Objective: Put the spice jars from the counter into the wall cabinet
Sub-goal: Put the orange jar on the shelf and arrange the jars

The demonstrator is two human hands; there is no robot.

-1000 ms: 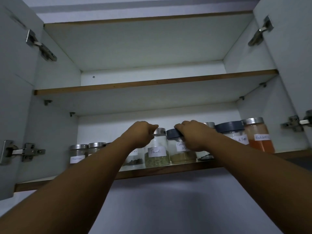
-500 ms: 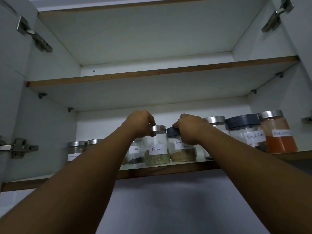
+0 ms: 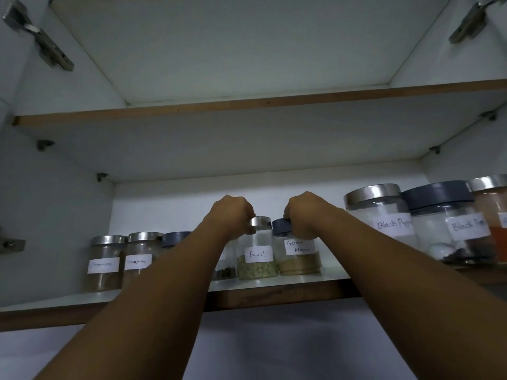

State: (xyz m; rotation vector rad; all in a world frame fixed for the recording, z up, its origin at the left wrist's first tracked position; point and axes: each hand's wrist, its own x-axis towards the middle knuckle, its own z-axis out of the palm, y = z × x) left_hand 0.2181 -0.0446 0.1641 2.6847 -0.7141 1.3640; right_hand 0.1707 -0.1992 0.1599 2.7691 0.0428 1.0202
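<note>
Both jars upright on bottom shelf (image 3: 274, 283), side by side. Left hand (image 3: 230, 215) pinches fennel jar (image 3: 257, 253) lid from above; right hand (image 3: 304, 212) clamps garam masala jar (image 3: 298, 252) lid. Jars sit right under grips.

A home kitchen is showing here: a white wall cabinet (image 3: 247, 149) is standing open, its lowest shelf (image 3: 274, 283) holding hand-labelled spice jars (image 3: 258, 253) from nine o'clock to three o'clock, with door hinges (image 3: 41, 42) sitting at ten and two o'clock.

metal door hinges (image 3: 46, 48), shelf support pegs (image 3: 102, 176), wall below cabinet (image 3: 274, 344)
</note>
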